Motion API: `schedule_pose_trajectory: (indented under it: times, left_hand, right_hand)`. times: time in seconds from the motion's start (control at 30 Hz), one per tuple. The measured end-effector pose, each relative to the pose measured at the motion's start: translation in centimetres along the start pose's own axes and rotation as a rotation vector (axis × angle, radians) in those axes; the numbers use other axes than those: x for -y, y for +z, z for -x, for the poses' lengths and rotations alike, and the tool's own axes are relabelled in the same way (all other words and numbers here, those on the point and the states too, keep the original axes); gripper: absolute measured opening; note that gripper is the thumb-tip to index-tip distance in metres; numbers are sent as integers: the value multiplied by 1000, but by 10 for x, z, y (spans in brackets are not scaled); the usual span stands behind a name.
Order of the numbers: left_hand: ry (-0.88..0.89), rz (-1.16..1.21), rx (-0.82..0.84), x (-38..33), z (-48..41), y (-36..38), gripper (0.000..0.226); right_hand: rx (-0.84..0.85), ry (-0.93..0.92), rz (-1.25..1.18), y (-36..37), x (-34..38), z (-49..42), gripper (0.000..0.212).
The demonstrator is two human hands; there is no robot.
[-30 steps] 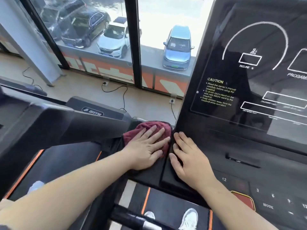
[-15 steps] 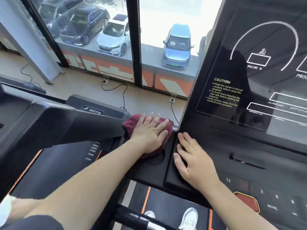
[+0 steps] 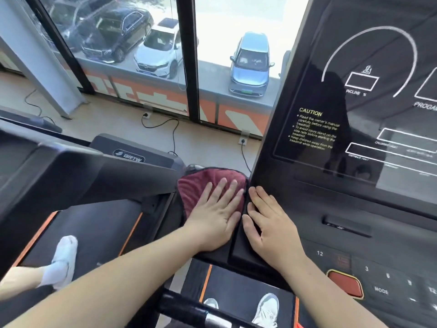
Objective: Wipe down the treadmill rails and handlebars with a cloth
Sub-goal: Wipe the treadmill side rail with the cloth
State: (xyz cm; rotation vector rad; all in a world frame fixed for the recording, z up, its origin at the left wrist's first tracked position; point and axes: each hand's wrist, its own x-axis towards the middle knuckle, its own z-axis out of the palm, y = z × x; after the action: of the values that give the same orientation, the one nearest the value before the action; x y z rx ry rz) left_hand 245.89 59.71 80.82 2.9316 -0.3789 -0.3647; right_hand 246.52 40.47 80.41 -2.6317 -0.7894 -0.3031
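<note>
Pressed flat under the left hand (image 3: 216,215), fingers (image 3: 220,189) spread wide rather than curled in a grip: a maroon cloth (image 3: 199,185), bunched on the black side ledge of the treadmill console (image 3: 307,209), its free edge showing just beyond and left of the fingertips. Beside it, touching at the thumb side, the right hand (image 3: 272,223), laid open and holding nothing, fingers splayed on the raised console edge as a brace. Compared with half a second ago, cloth and left hand drawn back toward the console's near corner and in against the right hand, a return stroke of a scrubbing pass, by the look of it. Well below the fingers, the chrome handlebar (image 3: 212,316) still uncovered by cloth, so most of the wiping probably lies ahead.
</note>
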Motion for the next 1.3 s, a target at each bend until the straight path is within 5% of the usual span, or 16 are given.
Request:
schedule_pose_trajectory:
  times: [0.1,0.27,0.5,0.6,0.8,1.1,1.3]
  left_hand:
    - [129,-80,6,27,-8,-5,61]
    - [-82,11,1,13,-37,-11,59]
    - [90,77,16,-10,89,27,63]
    - [104,37,51,-3,79,21,64]
    - [-100,45,-45,-15,19,9,62]
    - [140,40,-36,-2,89,35,63]
    - [-128,44,-74,-15,19,12,62]
  right_hand:
    - [2,0,4,0,1,0,40]
    - [18,11,-1,1,1,1,41]
    - [-18,5,-6,4,1,1,36]
    - [-24,14,2,8,4,1,36]
    - [-15,4,8,6,1,0,40]
    - [-26,10,5,9,2,1,36]
    - [-7,-5,29,8,-2,1,40]
